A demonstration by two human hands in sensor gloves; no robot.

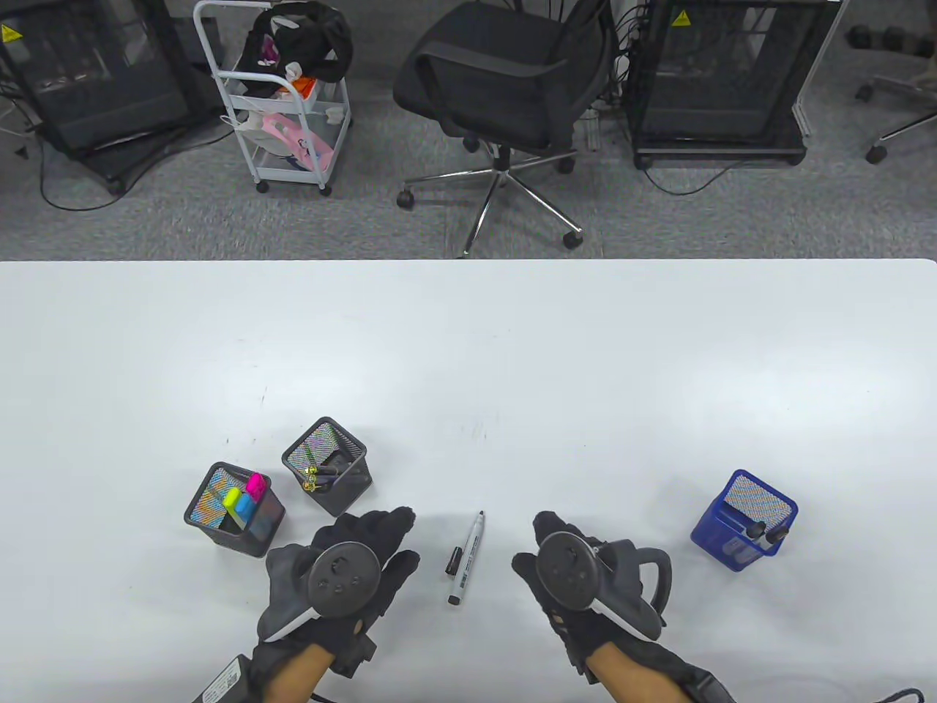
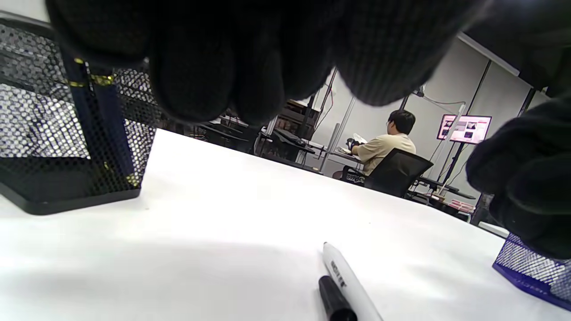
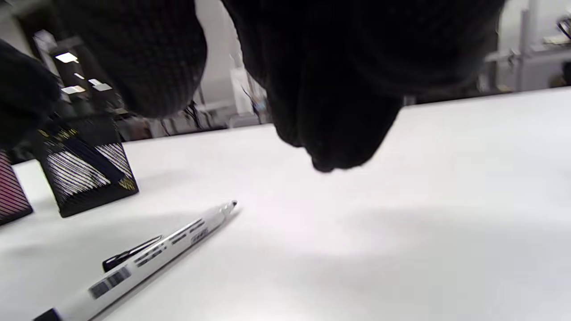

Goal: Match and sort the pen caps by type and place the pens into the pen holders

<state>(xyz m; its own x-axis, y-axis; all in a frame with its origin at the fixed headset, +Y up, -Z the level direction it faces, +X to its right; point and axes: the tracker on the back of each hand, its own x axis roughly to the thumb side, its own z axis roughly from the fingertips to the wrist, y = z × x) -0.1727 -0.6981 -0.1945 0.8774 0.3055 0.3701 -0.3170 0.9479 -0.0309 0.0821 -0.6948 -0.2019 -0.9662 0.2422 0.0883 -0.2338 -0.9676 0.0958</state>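
Marker [image 1: 466, 558], white barrel, uncapped, flat on table [image 1: 512, 366] between both hands; black cap [image 1: 455, 560] loose, touching its left side. Left hand [image 1: 344, 575] and right hand [image 1: 578, 578] palm-down, fingers relaxed, holding nothing. Black mesh holders [image 1: 327, 466] far-left, blue holder [image 1: 743, 520] right.

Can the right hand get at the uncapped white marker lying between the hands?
Probably yes. The white marker lies loose on the table beside its black cap, with nothing between it and the empty right hand.
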